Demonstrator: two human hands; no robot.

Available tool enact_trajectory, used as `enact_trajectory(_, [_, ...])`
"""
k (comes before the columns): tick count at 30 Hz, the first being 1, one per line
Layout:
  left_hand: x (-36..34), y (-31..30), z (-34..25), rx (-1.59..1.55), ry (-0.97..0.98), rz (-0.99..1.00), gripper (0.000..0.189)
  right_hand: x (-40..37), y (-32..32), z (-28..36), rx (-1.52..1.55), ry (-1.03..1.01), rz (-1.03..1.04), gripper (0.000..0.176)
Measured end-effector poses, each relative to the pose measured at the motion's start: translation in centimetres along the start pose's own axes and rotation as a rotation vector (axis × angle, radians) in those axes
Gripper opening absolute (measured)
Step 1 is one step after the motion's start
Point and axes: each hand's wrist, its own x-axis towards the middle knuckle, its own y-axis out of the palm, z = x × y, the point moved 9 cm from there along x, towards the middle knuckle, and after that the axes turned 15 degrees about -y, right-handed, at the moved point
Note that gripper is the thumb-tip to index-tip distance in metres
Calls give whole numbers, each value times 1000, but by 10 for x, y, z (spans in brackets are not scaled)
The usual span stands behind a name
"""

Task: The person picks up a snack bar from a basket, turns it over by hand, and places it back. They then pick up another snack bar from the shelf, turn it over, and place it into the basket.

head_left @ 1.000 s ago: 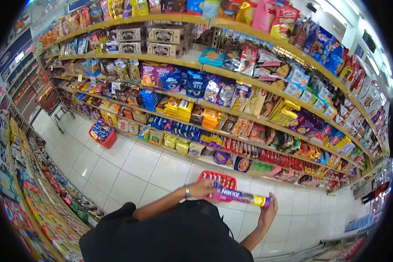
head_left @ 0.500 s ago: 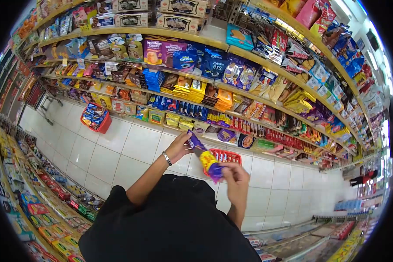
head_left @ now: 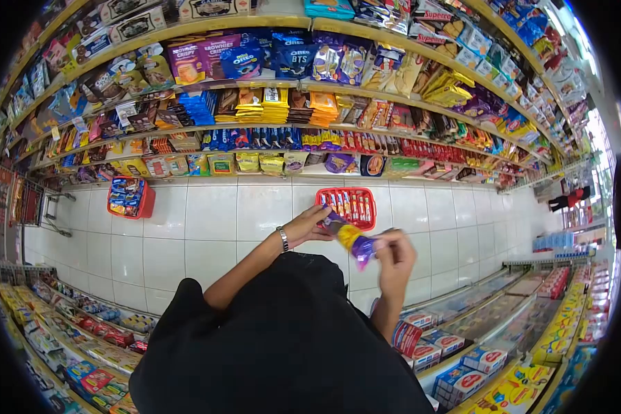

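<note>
Stretched between my two hands is a long purple snack packet (head_left: 348, 237) with a yellow middle band. My left hand (head_left: 308, 225), with a metal-banded watch (head_left: 283, 239) on its wrist, is closed on the packet's upper left end. At the lower right end, the fingers of my right hand (head_left: 395, 259) pinch the shiny purple wrapper. Just beyond the packet, a red basket (head_left: 374, 209) on the floor holds several small red-and-white packets (head_left: 348, 205).
Another red basket (head_left: 147, 199) with blue packs stands on the tiled floor (head_left: 207, 221) to the left. Ahead run curved shelves (head_left: 248, 83) of biscuits and snacks. Boxed goods (head_left: 460, 384) line the shelf behind on the right. A person (head_left: 569, 199) is far right.
My view has shifted, so the shelves sit higher in it and the red basket shows more fully. Both hands still hold the packet, which appears slightly further right.
</note>
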Motion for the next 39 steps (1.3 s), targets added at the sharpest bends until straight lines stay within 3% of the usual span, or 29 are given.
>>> enact_trajectory(1, [-4,5,2,25,-30,27,40,0,-22,1,-58,-14,-151,7])
enact_trajectory(2, [-3,2,6,29,-43,31,40,0,-30,-2,-63,-7,-162,7])
enact_trajectory(4, [-4,-3,7,25,7,80,37,-10,-68,-15,74,19,-487,11])
enact_trajectory(9, [-23,-6,-5,72,94,15,32,-43,-100,-79,353,101,-676,16])
enact_trajectory(11, [-29,-5,-7,96,116,28,31,-64,-91,-113,628,258,-836,19])
enact_trajectory(15, [-36,-5,-2,119,148,63,33,-93,-82,-177,889,347,-761,21])
enact_trajectory(17, [-39,-5,-2,165,193,10,31,-104,-74,-193,884,366,-789,21])
enact_trajectory(20, [-39,-13,6,139,139,-74,28,-125,-49,-214,768,581,-678,21])
enact_trajectory(23, [-40,-24,4,65,167,-90,26,-135,-30,-206,639,690,-567,25])
enact_trajectory(29, [-44,-35,-5,-50,215,-51,38,-135,-29,-181,589,656,-579,21])
enact_trajectory(32, [-44,-53,-9,-86,332,-160,29,-132,-16,-174,569,671,-238,11])
enact_trajectory(35, [-46,-48,-11,26,305,-188,28,-113,-5,-136,498,581,-77,13])
enact_trajectory(39, [-43,-45,-6,-26,273,-155,33,-97,6,-103,457,570,-21,14])
